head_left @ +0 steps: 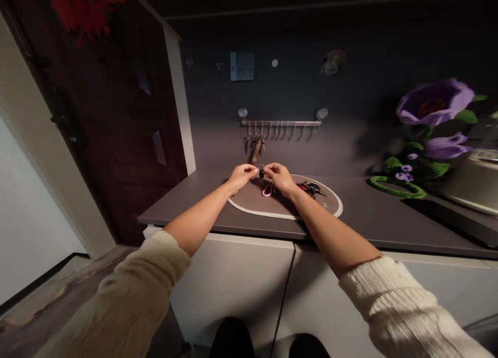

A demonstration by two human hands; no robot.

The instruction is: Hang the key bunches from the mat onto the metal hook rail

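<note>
Over the oval mat (257, 212), my left hand (241, 175) and my right hand (279, 176) meet around a small bunch of keys (262, 174) with a black part and a ring. Fingers of both hands pinch it from either side. Close to my right hand lies a pink loop (267, 190) on the mat. More keys (311, 189) are heaped to the right, partly behind my right wrist. On the wall beyond, a clear hook rail (281, 123) carries several hooks, and a few keys with a brown fob (257, 151) hang at its left end.
The dark countertop (187, 197) runs above white cabinet doors (237, 275). Purple flowers (436, 106) with a green ring base and a beige rounded object (474, 181) stand at the right. A dark door (116, 114) is at the left.
</note>
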